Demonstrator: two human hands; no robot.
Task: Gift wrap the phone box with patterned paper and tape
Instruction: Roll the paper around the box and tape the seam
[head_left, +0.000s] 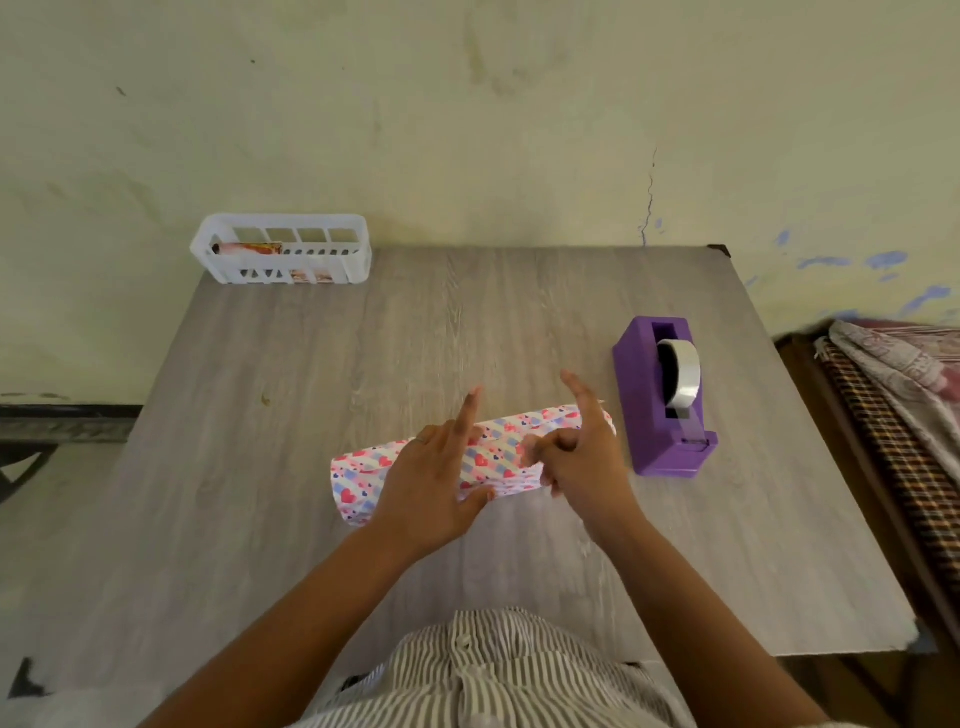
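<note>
Now the wrapped box (415, 470) lies near the front edge of the worktop (363, 338), just beside the tape dispenser (662, 400). Left hand (431, 480) presses it flat, fingers straight; right hand (582, 457) pinches the paper. The box seems light and stiff, the paper slippery, so hold at the seam

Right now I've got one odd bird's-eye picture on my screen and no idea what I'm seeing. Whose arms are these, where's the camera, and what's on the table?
There is no machine here: a person wears a camera on the head, looking down at their own arms. On the grey table lies the phone box, already covered in heart-patterned paper. The left hand presses on it with straight fingers; the right hand pinches the paper near its right end. A purple tape dispenser stands to the right, and a white basket sits at the far left corner.
</note>
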